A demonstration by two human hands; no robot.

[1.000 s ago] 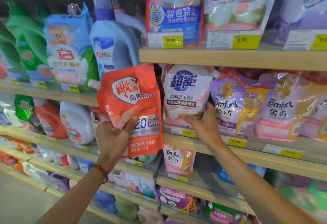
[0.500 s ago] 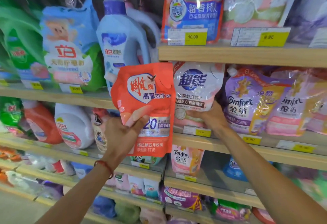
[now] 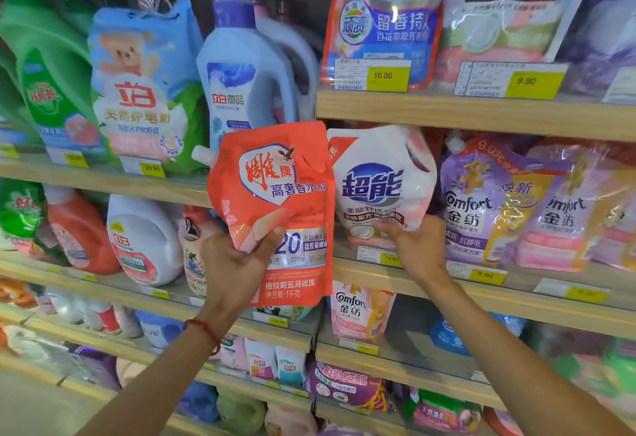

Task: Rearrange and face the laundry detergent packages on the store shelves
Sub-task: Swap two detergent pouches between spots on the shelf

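Note:
My left hand grips a red-orange detergent pouch by its lower left part and holds it upright in front of the shelves, label toward me, white spout at its upper left. My right hand grips the lower right of a white and pink pouch with a blue logo. That pouch sits tilted at the left end of the wooden middle shelf, right beside the red one. Purple Comfort pouches stand to its right.
The upper shelf carries a blue and red pouch and a white and pink one behind price tags. On the left bay stand a light blue bottle, a bear-print bag, green bottles and white and orange jugs. Lower shelves hold smaller packs.
The white and pink pouch has been tipped and lifted at its right side by my right hand. My view has shifted left and closer; the red pouch stays held in my left hand.

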